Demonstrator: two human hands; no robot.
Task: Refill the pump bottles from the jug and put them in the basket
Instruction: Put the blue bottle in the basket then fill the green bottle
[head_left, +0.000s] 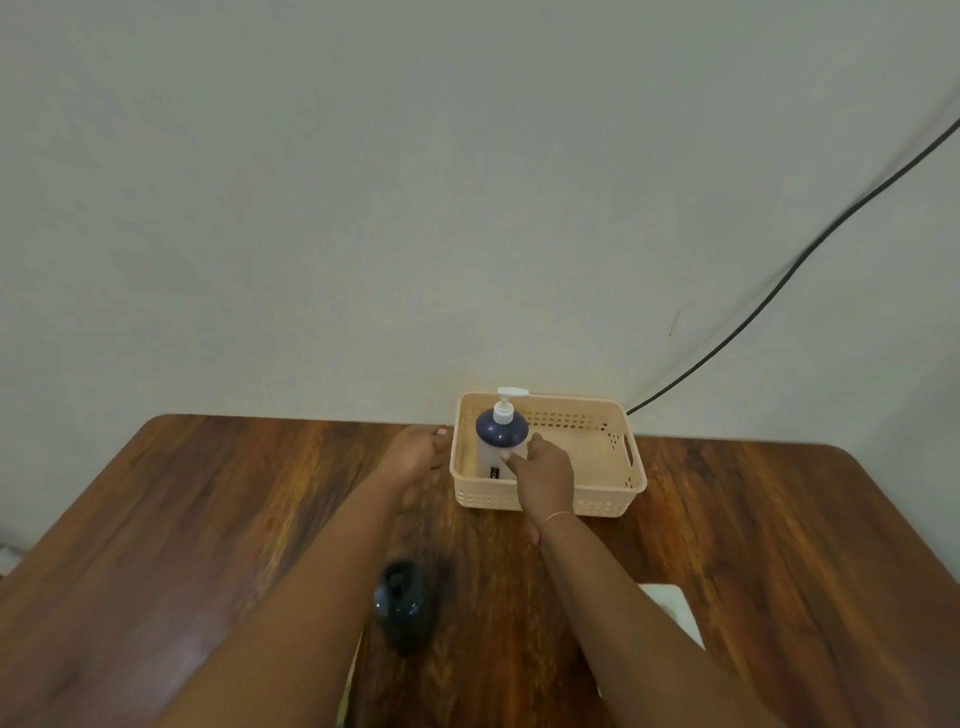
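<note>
A cream plastic basket stands at the table's far edge against the wall. Inside its left end a pump bottle stands upright, dark blue at the top, pale below, with a white pump head. My right hand reaches over the basket's front wall and its fingers grip the bottle's lower body. My left hand rests against the outside of the basket's left wall, fingers spread. A dark, round-topped bottle without a pump stands on the table near me, between my forearms. No jug is clearly in view.
The wooden table has rounded far corners. A white object lies at the near right, partly under my right forearm. A black cable runs down the wall to behind the basket.
</note>
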